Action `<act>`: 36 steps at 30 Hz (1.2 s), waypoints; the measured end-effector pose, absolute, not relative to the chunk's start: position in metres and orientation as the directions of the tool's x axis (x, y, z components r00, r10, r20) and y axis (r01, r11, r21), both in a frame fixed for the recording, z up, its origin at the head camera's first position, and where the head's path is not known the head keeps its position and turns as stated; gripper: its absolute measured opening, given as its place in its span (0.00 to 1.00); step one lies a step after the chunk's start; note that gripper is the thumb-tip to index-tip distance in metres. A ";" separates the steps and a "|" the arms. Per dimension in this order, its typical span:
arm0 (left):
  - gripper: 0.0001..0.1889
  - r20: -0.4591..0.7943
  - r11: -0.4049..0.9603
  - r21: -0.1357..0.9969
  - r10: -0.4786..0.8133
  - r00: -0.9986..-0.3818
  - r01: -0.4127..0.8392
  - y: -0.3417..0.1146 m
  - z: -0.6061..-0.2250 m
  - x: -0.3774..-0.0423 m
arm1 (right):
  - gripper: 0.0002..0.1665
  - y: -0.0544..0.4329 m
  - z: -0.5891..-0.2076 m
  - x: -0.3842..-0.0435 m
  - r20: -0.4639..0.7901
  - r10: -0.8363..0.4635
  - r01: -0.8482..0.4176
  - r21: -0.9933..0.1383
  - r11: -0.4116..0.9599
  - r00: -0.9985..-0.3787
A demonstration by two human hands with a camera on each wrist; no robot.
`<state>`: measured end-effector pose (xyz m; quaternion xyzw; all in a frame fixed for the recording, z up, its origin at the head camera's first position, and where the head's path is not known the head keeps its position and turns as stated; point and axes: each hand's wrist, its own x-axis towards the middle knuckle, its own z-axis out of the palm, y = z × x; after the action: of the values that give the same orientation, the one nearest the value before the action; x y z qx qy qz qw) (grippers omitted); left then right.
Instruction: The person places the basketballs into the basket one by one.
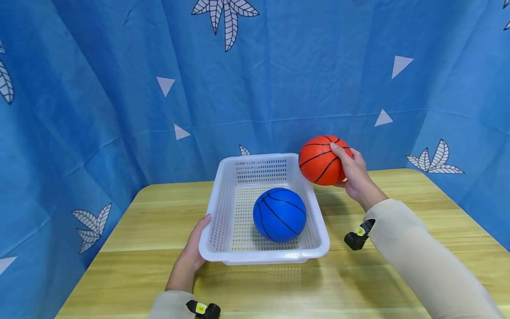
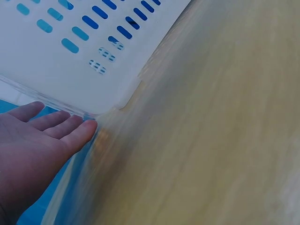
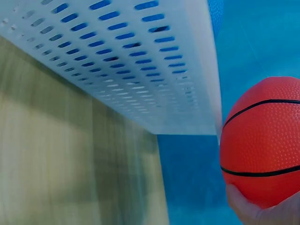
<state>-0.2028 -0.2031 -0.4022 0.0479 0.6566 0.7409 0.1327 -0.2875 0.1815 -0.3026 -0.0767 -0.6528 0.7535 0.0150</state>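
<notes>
A white perforated plastic basket [image 1: 217,259] stands on the wooden table with a blue toy basketball [image 1: 280,215] inside, toward its right side. My left hand [image 1: 196,244] is at the basket's near left corner; in the left wrist view its fingers [image 2: 77,137] are nearly straight against the outer wall. My right hand [image 1: 356,176] grips a red toy basketball [image 1: 323,160] at the far right rim of the basket, above table height. The thumb lies across the ball's upper side; the fingers beneath it are mostly hidden. The right wrist view shows the red ball [image 3: 265,140] close to the basket wall.
The light wooden table [image 1: 159,217] extends on both sides of the basket. A blue curtain [image 1: 311,79] with leaf and triangle prints hangs behind it. Small black cameras [image 1: 356,239] are strapped to both wrists over pale sleeves.
</notes>
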 end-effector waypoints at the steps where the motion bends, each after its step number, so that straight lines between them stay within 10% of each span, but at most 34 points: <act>1: 0.35 -0.101 -0.101 0.986 0.261 -0.960 -0.131 -0.203 -0.402 -0.203 | 0.51 0.179 -0.301 -0.289 -0.092 0.118 0.076 -0.989 -0.128 -0.989; 36: 0.35 -0.083 -0.128 0.984 0.275 -0.958 -0.123 -0.202 -0.403 -0.203 | 0.51 0.088 -0.279 -0.338 0.086 -0.087 -0.122 -0.687 0.716 -0.992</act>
<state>-0.2031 -0.2017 -0.4029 0.0591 0.6469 0.7486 0.1329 -0.3383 0.0884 -0.2788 0.0564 -0.9260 0.3725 0.0240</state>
